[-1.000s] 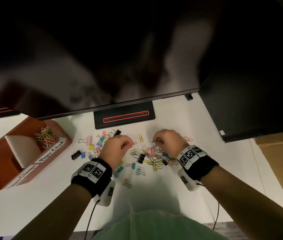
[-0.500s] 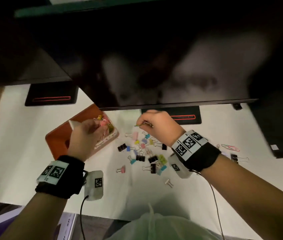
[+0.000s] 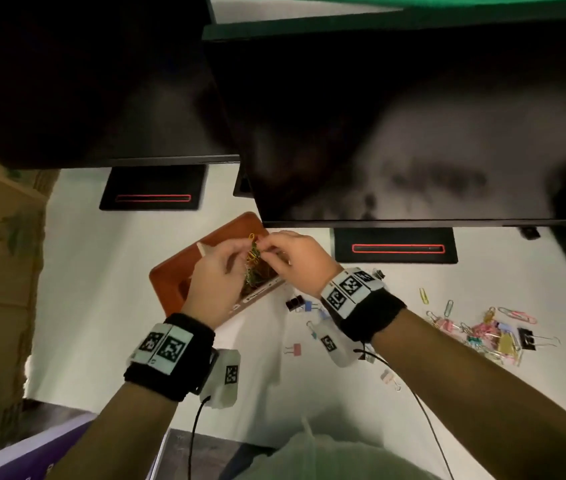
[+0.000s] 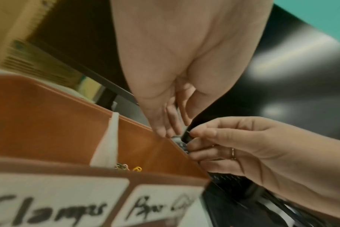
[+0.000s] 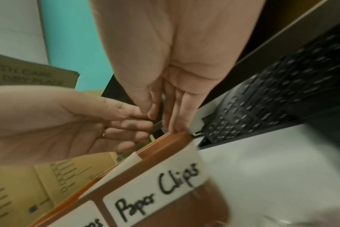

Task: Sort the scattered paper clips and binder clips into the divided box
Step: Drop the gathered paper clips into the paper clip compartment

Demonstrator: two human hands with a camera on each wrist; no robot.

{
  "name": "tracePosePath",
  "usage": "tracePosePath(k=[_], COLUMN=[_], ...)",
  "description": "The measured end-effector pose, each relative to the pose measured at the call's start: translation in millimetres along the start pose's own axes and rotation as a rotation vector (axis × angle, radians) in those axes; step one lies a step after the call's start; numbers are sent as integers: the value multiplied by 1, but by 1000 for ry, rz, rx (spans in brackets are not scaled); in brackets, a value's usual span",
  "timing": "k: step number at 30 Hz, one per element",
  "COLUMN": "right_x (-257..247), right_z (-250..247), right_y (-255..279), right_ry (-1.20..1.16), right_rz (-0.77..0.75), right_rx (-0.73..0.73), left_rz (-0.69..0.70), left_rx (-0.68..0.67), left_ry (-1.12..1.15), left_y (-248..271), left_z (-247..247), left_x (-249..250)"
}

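Note:
A brown divided box (image 3: 174, 278) sits on the white desk under the monitor's edge, labelled "Clamps" (image 4: 49, 210) and "Paper Clips" (image 5: 155, 190). Both hands hover over its paper-clip compartment, where a heap of coloured paper clips (image 3: 257, 270) lies. My left hand (image 3: 240, 249) pinches paper clips with gathered fingertips (image 4: 165, 130). My right hand (image 3: 269, 242) faces it, thumb and forefinger pinching a thin clip (image 4: 188, 132). A yellow clip (image 3: 252, 237) shows between the two hands. The "Clamps" side is mostly hidden by my left hand.
A pile of mixed clips (image 3: 482, 334) lies at the right of the desk. Loose binder clips (image 3: 295, 303) and a pink one (image 3: 293, 349) lie near my right wrist. Two black monitors overhang the desk on stands (image 3: 397, 249). A keyboard (image 5: 272, 99) lies beyond the box; cardboard stands at left.
Both hands left the clip pile with clips pinched and travelled left to the box. They now meet over the paper-clip compartment, and the head view has swung left with them.

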State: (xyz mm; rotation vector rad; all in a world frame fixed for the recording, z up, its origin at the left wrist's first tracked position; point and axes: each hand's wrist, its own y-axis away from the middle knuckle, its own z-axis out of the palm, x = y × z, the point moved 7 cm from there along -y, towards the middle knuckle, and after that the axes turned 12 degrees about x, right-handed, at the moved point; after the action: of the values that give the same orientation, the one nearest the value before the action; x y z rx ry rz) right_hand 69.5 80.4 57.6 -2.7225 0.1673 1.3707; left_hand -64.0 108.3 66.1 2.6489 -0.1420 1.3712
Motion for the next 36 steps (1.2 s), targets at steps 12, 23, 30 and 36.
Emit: tracePosePath(k=[12,23,30,36], right_x=[208,235,236,232], right_z=[-139,-148,-170,-163], right_y=[115,114,149,155], right_ry=[488,315,178,288], right_rz=[486,447,242,159], right_rx=[-45,-120,-214,-280], left_rz=[371,612,591,582], left_rx=[-560,-679,-574,-550], left_ry=[-214,-619,-596,-625], left_y=[87,108,110,111], left_z=[199,292,293,291], left_x=[62,63,57,52])
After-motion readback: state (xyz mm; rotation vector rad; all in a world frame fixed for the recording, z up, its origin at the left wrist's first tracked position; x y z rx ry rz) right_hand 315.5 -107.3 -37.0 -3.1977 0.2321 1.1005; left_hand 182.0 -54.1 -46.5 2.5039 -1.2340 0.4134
